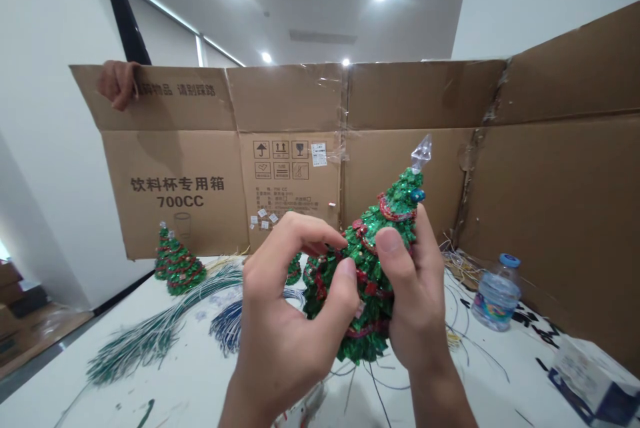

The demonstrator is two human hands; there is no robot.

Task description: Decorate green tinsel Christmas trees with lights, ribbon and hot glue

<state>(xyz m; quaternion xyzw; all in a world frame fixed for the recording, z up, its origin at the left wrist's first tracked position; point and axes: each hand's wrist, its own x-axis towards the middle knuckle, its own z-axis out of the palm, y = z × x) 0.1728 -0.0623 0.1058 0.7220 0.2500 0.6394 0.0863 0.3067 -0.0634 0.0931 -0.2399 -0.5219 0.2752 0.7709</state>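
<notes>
Green sequin Christmas tree (367, 281): small, at the centre of view, held above a white table (165, 388), tip leaning toward 1 o'clock, red tinsel wound round it, clear plastic topper (421, 153) on its tip. It looks light and fairly stiff, though the sequins may catch or shed; the topper looks fragile, so the middle of the body seems the best place to hold.

Left hand (295, 308): fingers curled, gripping the tree's side. Right hand (417, 288): thumb and fingers closed on the opposite side.

Nearby items: two finished small trees (180, 268) at 10 o'clock; green wire bundle (145, 338) at 8 o'clock; blue wire bundle (227, 325) at 9 o'clock; water bottle (497, 295) at 3 o'clock; white box (595, 375) at 4 o'clock; cardboard screen (290, 98) behind, its top edge held by a co-worker's hand (117, 85) at 10 o'clock.
</notes>
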